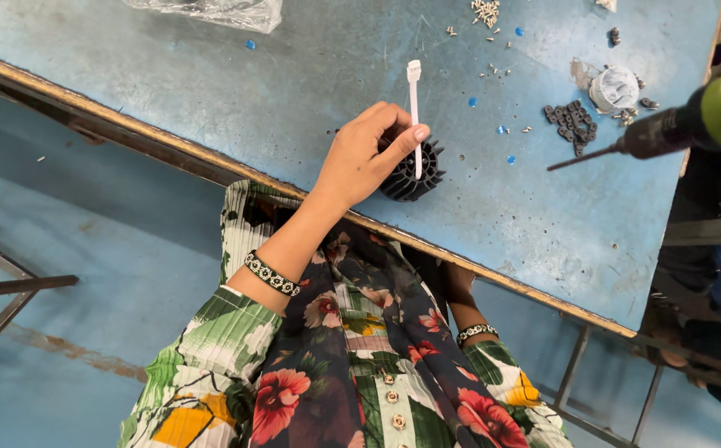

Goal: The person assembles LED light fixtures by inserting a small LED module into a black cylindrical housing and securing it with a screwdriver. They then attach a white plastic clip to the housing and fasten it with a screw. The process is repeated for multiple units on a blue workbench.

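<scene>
My left hand (pixel 364 162) rests on a black round finned part (pixel 417 178) that stands near the front edge of the blue worktable (pixel 211 83). Its fingers also pinch a white plastic tie (pixel 414 99), which stands upright across the finned part with its head pointing away from me. My right hand is hidden below the table edge; only the forearm and a beaded bracelet (pixel 475 333) show.
A green and black power drill (pixel 692 124) reaches in from the right edge, bit pointing left; its holder is out of view. A pile of black washers (pixel 572 124), a white round part (pixel 615 87), loose screws (pixel 485 12) and a clear plastic bag (pixel 211 10) lie on the table.
</scene>
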